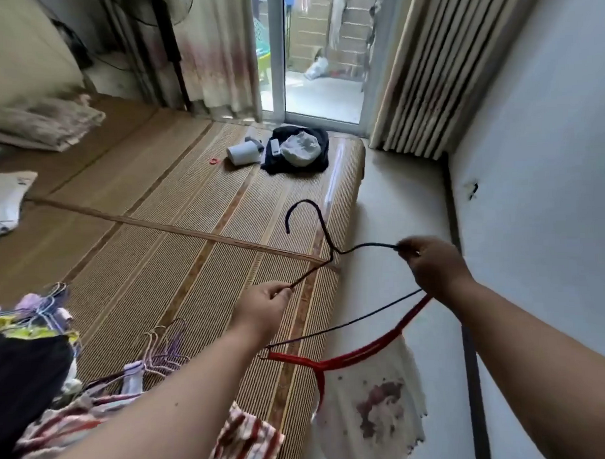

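A thin black wire hanger (325,235) is held up over the mat's right edge, hook pointing up. My left hand (262,308) pinches its left shoulder arm. My right hand (431,264) grips its right shoulder arm. A red hanger (353,356) hangs below my right hand, hook pointing down, with a white stained garment (372,412) on it. How the red hanger is held is hidden behind my right hand.
A woven mat (177,233) covers the bed. Several spare hangers (161,351) and a pile of clothes (34,359) lie at the lower left. A dark bundle with a cap (296,149) and a white roll (243,153) lie far off. The white wall (550,186) is at right.
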Motion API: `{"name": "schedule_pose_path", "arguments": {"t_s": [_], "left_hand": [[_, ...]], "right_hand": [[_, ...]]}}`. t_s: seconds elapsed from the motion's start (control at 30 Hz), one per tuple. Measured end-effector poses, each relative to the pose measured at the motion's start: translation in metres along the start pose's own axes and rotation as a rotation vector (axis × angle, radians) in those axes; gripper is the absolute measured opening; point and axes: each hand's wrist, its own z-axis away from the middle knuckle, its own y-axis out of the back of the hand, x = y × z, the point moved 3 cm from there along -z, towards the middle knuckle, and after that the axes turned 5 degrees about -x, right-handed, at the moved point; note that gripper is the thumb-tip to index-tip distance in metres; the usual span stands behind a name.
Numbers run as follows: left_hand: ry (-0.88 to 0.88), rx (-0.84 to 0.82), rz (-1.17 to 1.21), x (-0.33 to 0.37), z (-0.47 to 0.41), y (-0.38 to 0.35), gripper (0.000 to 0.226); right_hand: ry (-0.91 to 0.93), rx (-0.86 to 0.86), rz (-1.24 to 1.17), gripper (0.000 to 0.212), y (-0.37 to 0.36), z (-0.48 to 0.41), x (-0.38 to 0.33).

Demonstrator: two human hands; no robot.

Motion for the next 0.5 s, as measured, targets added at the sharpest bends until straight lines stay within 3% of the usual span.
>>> {"name": "schedule_pose_path", "arguments": {"t_s": [0.27,0.5], "left_hand": [[0.199,0.265,-0.02,-0.052,-0.078,0.088,0.014],[0.371,0.388,-0.048,-0.102,-0.162,0.136,0.022]], "right_hand": [[0.27,-0.127,0.021,0.02,-0.083,-0.155,-0.107],[0.441,-0.274,0.024,0.023,-0.186,-0.275,-0.167]]}}
